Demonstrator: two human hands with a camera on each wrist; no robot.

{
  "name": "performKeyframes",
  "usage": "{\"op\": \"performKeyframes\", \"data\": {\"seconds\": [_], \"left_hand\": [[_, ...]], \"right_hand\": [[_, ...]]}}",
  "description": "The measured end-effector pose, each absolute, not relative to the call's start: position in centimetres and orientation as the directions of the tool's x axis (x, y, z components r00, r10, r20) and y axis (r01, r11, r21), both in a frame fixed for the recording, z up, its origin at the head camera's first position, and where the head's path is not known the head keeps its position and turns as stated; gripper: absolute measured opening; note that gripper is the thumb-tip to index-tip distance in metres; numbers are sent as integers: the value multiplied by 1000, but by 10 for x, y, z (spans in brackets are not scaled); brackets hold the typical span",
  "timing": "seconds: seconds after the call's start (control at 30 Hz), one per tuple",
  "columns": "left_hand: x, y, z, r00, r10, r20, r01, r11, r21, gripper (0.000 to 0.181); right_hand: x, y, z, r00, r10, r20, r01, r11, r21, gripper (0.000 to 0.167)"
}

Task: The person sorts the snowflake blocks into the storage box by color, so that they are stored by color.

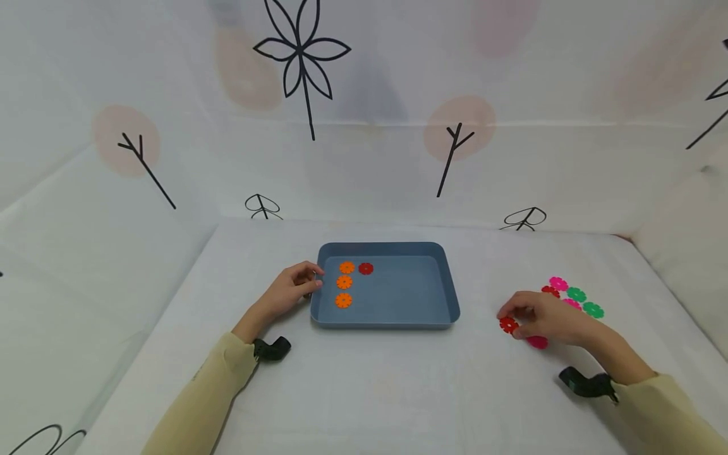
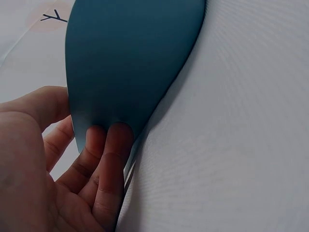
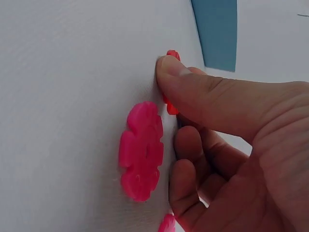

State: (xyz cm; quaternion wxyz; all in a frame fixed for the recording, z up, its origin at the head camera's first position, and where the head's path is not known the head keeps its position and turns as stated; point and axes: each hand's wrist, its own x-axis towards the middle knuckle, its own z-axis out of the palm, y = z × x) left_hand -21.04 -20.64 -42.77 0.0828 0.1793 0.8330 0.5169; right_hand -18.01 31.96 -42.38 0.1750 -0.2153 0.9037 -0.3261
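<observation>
Right hand (image 1: 543, 316) pinches a red flower-shaped piece (image 1: 505, 327) between thumb and fingertip, between 3 and 4 o'clock from the middle of the blue tray (image 1: 409, 291); whether that piece touches the white cloth (image 1: 375, 385) I cannot tell. Close by the same hand, at 6 o'clock from it, lies a deep pink piece (image 1: 537, 342), partly covered in the head view. Past the knuckles more pieces lie in a loose cluster: a second red piece (image 1: 550, 290) near 12 o'clock from the hand, a bright pink piece (image 1: 558, 284) at 1, another pink piece (image 1: 572, 304), partly hidden, at 2, one green piece (image 1: 576, 294) also at 2, and a second green piece (image 1: 593, 309) at 3. The left hand (image 1: 291, 291) grips the tray's rim at 9 o'clock, two of its fingertips (image 2: 120, 133) laid against the outer wall. Inside the tray, three orange pieces (image 1: 344, 282) form a column along that side, at 10, 9 and 8 o'clock from the middle. A dark red piece (image 1: 366, 268) lies just beside the topmost orange one, at its 3 o'clock. One dark device (image 1: 273, 349) sits at the left wrist, a second device (image 1: 586, 383) at the right.
</observation>
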Motion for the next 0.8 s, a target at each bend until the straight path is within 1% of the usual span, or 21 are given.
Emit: {"op": "performKeyframes", "data": {"seconds": [0.37, 0.57, 0.8], "left_hand": [[-210, -206, -429, -925, 377, 46, 210, 408, 888, 27], [-209, -206, -427, -928, 371, 44, 207, 413, 887, 27], [-208, -206, -426, -925, 376, 48, 213, 410, 887, 27]], "right_hand": [[-188, 315, -424, -811, -505, -294, -177, 692, -700, 43], [-191, 318, -427, -814, -515, -268, -197, 679, -707, 46], [-189, 320, -429, -839, -498, -219, -219, 679, -701, 45]]}}
